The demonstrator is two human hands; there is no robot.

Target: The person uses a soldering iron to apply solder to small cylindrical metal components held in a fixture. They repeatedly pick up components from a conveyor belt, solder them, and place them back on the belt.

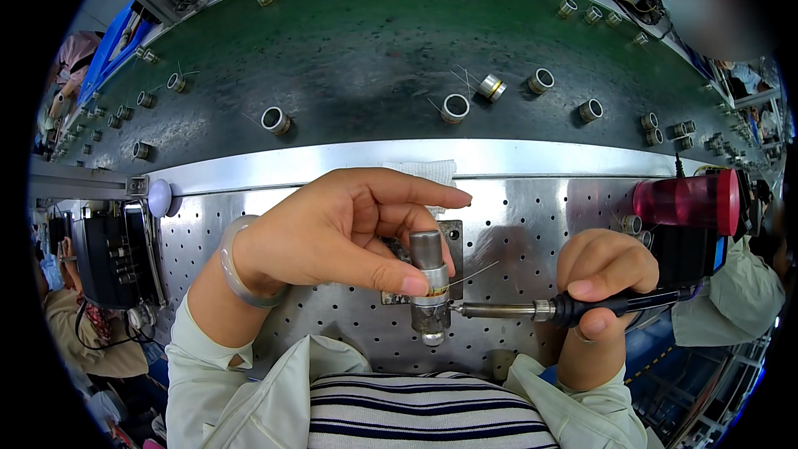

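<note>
- So the setup is a perforated metal worktop (532,208) running along a green belt-like surface (374,33) dotted with loose metal rings, some with thin wires sticking out.
- Main thing is the yellow-banded metal ring (436,278). It looks to be sleeved around an upright-ish metal post (426,248) just in front of the person, with a thin wire (478,273) poking out to the right.
- Left hand (332,229) has it pinched, thumb on the near face, fingers curled behind, index finger stretched out clear of it.
- Right hand (611,270) is wrapped around the black handle of a soldering iron (568,311), tip pointing left at the lower part of the piece. Can't tell if it's actually touching or just beside it.
- My read: this is the soldering bit, probably on a wire joint. Next move calls for a steady tip and a still ring, and imo keeping that left thumb away from the hot end.
- Further out: dark metal block (451,237) behind the post, pinkish-red cup (682,202) lying off to the right.
</note>
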